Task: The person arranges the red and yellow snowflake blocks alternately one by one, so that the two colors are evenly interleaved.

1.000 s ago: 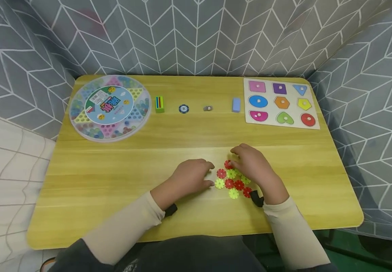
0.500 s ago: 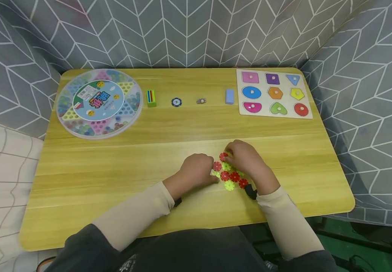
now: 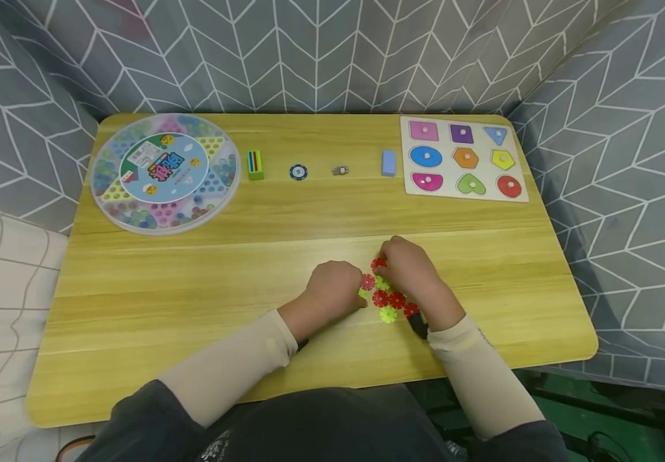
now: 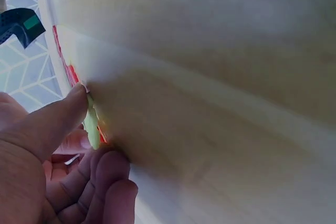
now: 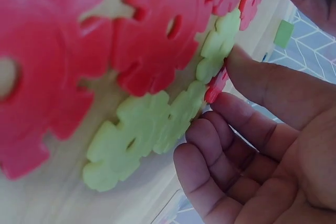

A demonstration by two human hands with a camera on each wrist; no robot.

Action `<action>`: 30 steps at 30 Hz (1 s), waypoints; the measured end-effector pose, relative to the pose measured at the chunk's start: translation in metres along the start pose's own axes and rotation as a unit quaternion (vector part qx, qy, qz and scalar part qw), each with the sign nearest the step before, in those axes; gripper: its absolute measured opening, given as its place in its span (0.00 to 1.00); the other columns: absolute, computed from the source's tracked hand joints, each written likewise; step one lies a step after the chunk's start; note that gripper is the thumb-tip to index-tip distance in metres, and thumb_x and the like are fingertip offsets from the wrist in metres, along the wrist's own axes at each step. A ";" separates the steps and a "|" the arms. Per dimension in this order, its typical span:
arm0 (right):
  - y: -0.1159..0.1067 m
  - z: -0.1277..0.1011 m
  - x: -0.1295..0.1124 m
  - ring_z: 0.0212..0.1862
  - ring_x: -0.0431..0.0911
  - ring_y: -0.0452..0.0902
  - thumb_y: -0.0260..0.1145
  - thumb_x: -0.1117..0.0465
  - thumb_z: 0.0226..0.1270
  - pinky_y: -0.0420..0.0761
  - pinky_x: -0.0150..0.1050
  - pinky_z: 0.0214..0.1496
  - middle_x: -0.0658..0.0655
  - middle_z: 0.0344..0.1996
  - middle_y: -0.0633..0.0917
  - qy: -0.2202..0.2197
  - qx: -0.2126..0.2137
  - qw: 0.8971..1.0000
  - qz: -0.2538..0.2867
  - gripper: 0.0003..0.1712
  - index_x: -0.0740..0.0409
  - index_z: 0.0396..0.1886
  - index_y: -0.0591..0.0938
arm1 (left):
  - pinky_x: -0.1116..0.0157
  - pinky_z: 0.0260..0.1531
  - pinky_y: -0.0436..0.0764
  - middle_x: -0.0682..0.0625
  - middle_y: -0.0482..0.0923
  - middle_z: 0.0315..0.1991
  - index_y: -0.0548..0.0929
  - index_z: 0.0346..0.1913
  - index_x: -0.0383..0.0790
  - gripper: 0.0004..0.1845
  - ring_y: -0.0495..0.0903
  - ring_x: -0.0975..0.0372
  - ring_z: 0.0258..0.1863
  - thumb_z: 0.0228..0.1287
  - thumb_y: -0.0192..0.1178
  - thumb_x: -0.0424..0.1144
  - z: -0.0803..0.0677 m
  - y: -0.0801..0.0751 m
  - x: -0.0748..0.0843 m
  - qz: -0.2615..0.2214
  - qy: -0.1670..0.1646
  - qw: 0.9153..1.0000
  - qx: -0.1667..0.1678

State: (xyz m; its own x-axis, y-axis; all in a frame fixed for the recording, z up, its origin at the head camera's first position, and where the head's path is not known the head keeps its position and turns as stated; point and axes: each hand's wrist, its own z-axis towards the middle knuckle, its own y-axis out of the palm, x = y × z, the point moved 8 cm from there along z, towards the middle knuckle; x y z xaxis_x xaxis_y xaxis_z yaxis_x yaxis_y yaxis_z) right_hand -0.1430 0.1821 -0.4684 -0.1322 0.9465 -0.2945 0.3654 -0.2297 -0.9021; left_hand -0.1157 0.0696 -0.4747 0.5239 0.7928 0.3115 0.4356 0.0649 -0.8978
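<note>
A patch of red and yellow-green flower-shaped plastic building discs lies on the wooden table (image 3: 222, 308), near its front. At the patch's left edge, my left hand (image 3: 332, 287) pinches a yellow-green disc (image 4: 92, 127) between thumb and fingers. My right hand (image 3: 410, 266) curls over the patch's far right side and pinches a red disc (image 5: 216, 85) at the far end, its thumb and index finger meeting there. Between the hands lie more red discs (image 3: 397, 300) and a yellow-green disc (image 3: 388, 314). The right hand hides part of the patch in the head view.
Along the back stand a round Chinese checkers set (image 3: 165, 173), a green box with coloured sticks (image 3: 255, 165), a blue poker chip (image 3: 298, 172), a small grey object (image 3: 340, 171), a blue block (image 3: 388, 163) and a shape puzzle board (image 3: 465, 158). Patterned cloth surrounds the table.
My left hand has moved right to the patch and taken hold of a yellow-green disc. The right fingers have closed on the far red disc. The head view has shifted slightly.
</note>
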 end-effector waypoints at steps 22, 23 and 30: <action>-0.008 0.003 0.006 0.37 0.51 0.78 0.68 0.67 0.72 0.81 0.46 0.43 0.58 0.37 0.86 0.011 0.009 0.995 0.097 0.05 0.63 0.44 0.87 | 0.65 0.30 0.86 0.48 0.86 0.28 0.89 0.41 0.35 0.04 0.85 0.61 0.27 0.69 0.69 0.34 -0.004 0.015 -0.069 -0.433 -0.065 0.895 -0.085; -0.008 0.003 0.007 0.38 0.51 0.79 0.68 0.67 0.72 0.81 0.47 0.44 0.58 0.38 0.86 0.012 0.009 0.994 0.109 0.05 0.63 0.44 0.87 | 0.64 0.31 0.87 0.47 0.86 0.29 0.89 0.43 0.34 0.05 0.85 0.60 0.28 0.69 0.68 0.33 -0.005 0.016 -0.072 -0.458 -0.070 0.882 -0.088; -0.009 0.003 0.017 0.42 0.53 0.81 0.66 0.67 0.74 0.82 0.47 0.45 0.59 0.41 0.86 0.023 0.007 0.981 0.191 0.08 0.64 0.48 0.87 | 0.60 0.35 0.88 0.41 0.86 0.35 0.85 0.52 0.29 0.10 0.86 0.57 0.31 0.71 0.64 0.29 -0.016 0.014 -0.094 -0.571 -0.101 0.810 -0.089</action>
State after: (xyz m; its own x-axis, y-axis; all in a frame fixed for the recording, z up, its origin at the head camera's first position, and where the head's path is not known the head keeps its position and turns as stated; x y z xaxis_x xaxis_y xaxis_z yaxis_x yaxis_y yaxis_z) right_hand -0.1517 0.2000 -0.4664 0.0548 0.7998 -0.5978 0.3676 -0.5728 -0.7326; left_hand -0.1471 -0.0139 -0.5113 -0.4173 0.3621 0.8335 0.6598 0.7515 0.0039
